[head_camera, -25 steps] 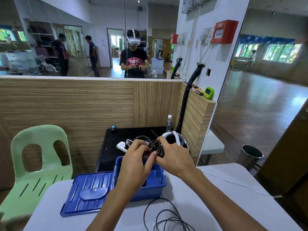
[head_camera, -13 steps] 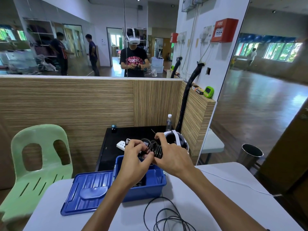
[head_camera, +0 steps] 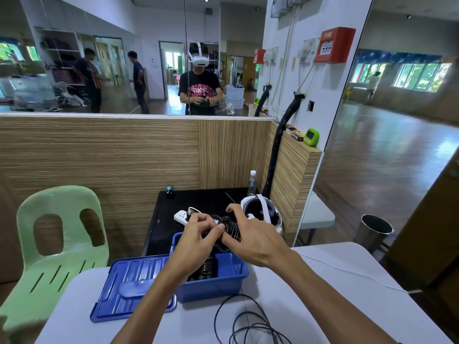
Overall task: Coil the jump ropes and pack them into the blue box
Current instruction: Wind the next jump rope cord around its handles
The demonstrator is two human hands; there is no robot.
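Observation:
Over the open blue box (head_camera: 218,285) my left hand (head_camera: 196,240) and my right hand (head_camera: 253,238) together grip a coiled black jump rope (head_camera: 232,229), its loops wound tight around the handles. Another coiled black rope (head_camera: 205,268) lies inside the box, partly hidden behind my left wrist. A loose black jump rope (head_camera: 248,324) sprawls in loops on the white table (head_camera: 323,294) in front of the box, running off the bottom edge of the view.
The blue lid (head_camera: 131,285) lies flat left of the box. Behind stands a black side table (head_camera: 198,202) with a white headset (head_camera: 263,212), power strip (head_camera: 181,217) and water bottle (head_camera: 252,182). A green chair (head_camera: 57,244) is at left, a metal bin (head_camera: 373,230) at right.
Both hands have kept working the coiled rope in nearly the same spot above the box. My right fingers have shifted along the coil.

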